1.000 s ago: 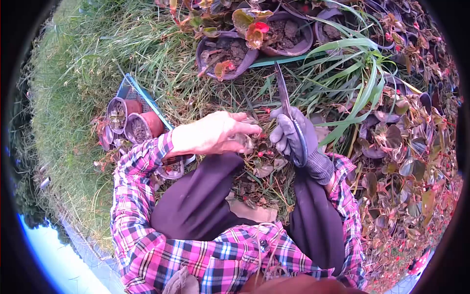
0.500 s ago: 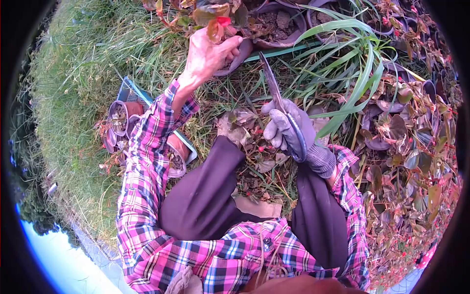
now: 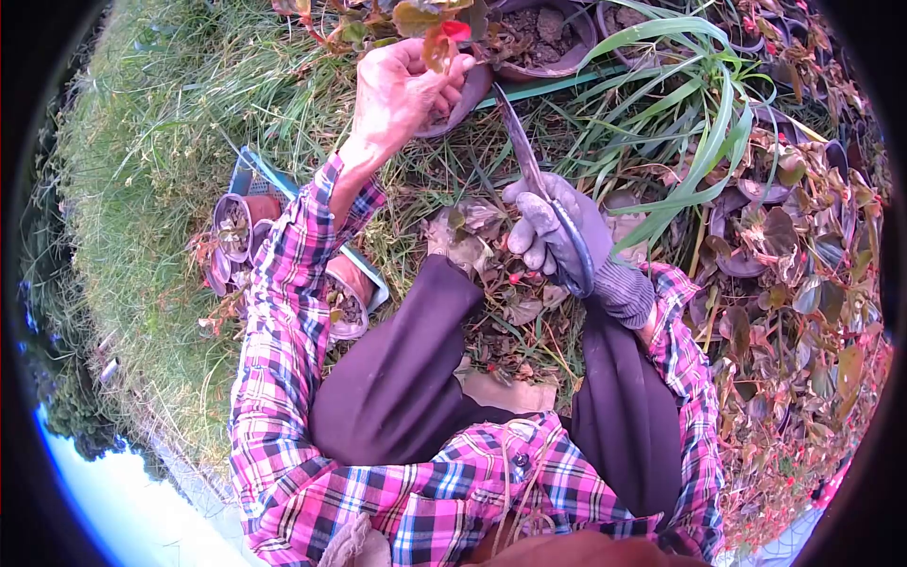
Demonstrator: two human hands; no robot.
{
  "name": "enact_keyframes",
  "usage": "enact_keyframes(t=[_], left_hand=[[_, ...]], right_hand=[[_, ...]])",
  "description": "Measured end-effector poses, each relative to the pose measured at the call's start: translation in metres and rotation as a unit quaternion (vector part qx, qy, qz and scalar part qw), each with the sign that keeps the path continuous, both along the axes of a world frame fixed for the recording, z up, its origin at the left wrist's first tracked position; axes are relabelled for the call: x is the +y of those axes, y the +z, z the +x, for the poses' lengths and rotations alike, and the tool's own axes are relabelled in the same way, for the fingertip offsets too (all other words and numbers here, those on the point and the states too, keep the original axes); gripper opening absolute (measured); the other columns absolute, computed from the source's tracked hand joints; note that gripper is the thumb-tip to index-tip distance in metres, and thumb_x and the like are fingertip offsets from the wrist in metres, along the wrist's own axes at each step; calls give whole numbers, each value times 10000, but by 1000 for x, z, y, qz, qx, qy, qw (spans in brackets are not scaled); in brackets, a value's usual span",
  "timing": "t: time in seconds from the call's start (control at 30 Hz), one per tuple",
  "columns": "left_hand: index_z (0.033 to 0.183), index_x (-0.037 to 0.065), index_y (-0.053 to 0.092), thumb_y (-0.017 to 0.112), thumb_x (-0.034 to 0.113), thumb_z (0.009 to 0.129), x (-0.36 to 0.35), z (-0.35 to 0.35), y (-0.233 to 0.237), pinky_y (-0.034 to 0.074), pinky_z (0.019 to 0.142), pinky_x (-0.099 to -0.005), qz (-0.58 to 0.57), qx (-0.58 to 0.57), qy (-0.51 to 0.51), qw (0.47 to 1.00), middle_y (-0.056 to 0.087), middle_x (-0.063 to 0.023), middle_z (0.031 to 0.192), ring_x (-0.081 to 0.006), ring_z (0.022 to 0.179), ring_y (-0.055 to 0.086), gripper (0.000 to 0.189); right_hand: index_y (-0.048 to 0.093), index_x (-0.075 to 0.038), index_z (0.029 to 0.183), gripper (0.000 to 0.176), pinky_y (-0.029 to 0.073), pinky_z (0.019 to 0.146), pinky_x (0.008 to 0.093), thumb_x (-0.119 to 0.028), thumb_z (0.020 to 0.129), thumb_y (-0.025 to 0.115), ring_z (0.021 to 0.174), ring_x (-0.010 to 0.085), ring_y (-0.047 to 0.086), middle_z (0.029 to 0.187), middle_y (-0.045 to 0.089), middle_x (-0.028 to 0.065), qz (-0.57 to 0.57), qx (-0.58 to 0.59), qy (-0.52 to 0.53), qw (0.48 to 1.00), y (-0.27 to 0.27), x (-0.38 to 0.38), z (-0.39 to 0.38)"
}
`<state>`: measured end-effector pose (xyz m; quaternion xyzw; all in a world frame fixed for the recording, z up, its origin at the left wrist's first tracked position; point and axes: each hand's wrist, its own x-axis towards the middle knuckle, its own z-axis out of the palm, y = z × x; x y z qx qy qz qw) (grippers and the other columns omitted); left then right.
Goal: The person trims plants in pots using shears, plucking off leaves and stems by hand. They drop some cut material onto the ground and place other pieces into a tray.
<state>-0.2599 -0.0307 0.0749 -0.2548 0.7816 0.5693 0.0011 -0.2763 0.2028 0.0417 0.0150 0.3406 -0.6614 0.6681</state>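
Observation:
Bare and with its fingers curled, my left hand is at a potted plant with brownish-green leaves and a red flower; its fingertips close on the plant, partly hidden by leaves. A pot stands right under these fingers. My right hand wears a grey glove and is wrapped round the handle of a long, dark curved blade. The blade points up toward the pots, its tip near the rim of a soil-filled pot.
Long green grass blades arch beside the right hand. Reddish-leaved plants crowd the right side. At left, a blue-green tray holds small pots. Dry leaves lie between the knees.
My left hand has risen slightly and turned at the plant. The view has shifted a little, while my right hand keeps its grip on the blade's handle.

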Motion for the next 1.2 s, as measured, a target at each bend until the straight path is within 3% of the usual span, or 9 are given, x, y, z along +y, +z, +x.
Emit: enact_keyframes(t=[0.07, 0.3, 0.57, 0.63, 0.67, 0.73, 0.83, 0.9, 1.2], left_hand=[[902, -34, 622, 650, 179, 837, -3, 6, -1, 498, 505, -205, 11, 7, 4, 1000, 640, -89, 711, -121, 583, 625, 224], [935, -30, 640, 582, 123, 871, 21, 43, 24, 482, 536, -204, 189, -134, -171, 958, 629, -58, 686, -87, 591, 597, 175], [1090, -30, 585, 619, 301, 841, 34, 75, 14, 489, 601, -331, -111, -121, -494, 854, 633, -185, 730, -283, 609, 615, 416], [1139, -30, 562, 643, 310, 827, 23, 57, 46, 490, 565, -308, -112, -131, -401, 900, 643, -165, 734, -224, 594, 617, 468], [1061, -42, 594, 629, 254, 846, 20, 43, 57, 484, 540, -265, -66, -186, -216, 956, 616, -110, 646, -149, 513, 573, 368], [1045, -8, 612, 591, 114, 867, -10, 22, 38, 455, 532, -190, -131, -3, -54, 990, 621, -28, 729, -45, 584, 545, 217], [1089, 38, 609, 642, 161, 843, -34, -19, 9, 465, 615, -194, -173, 96, -51, 979, 640, -1, 805, -48, 731, 574, 276], [915, 27, 623, 564, 139, 865, -25, -40, 27, 463, 612, -232, -1, 65, -146, 987, 642, -56, 806, -115, 703, 603, 136], [1070, 17, 605, 632, 179, 852, -37, -32, 5, 465, 713, -203, 1, 8, -168, 986, 640, 1, 899, -67, 771, 586, 273]], right_hand=[[471, -8, 800, 169, 532, 440, 285, -144, 858, 554, 572, 227, 629, 727, 620, 188, -120, -195, 26, 973, -26, -8, -11], [489, -44, 1082, 296, 359, 354, 129, -302, 949, 432, 427, 13, 496, 625, 579, -20, 63, 118, -59, 989, 7, 6, 0], [499, -38, 1071, 305, 371, 354, 139, -310, 940, 452, 425, 20, 502, 618, 587, -11, 92, 136, -47, 985, 15, 6, -4], [501, -40, 1070, 304, 372, 355, 139, -309, 938, 453, 427, 21, 503, 618, 584, -12, 85, 116, -61, 988, 11, 7, -2], [502, -40, 1069, 303, 372, 355, 139, -309, 937, 455, 427, 22, 504, 617, 583, -13, 86, 108, -64, 988, 10, 8, -1], [503, -41, 1067, 304, 375, 356, 139, -310, 931, 466, 426, 24, 504, 616, 582, -14, 100, 113, -51, 987, 11, 7, -1], [504, -42, 1066, 309, 386, 360, 140, -313, 920, 487, 430, 26, 512, 621, 587, -12, 96, 122, -32, 987, 15, 6, -2], [503, -42, 1067, 315, 397, 365, 141, -317, 912, 503, 436, 27, 520, 628, 592, -10, 104, 99, -28, 989, 9, 8, 0], [496, -38, 1079, 322, 408, 376, 143, -312, 911, 512, 450, 25, 527, 635, 596, -6, 62, 105, -41, 992, 9, 10, -4]])
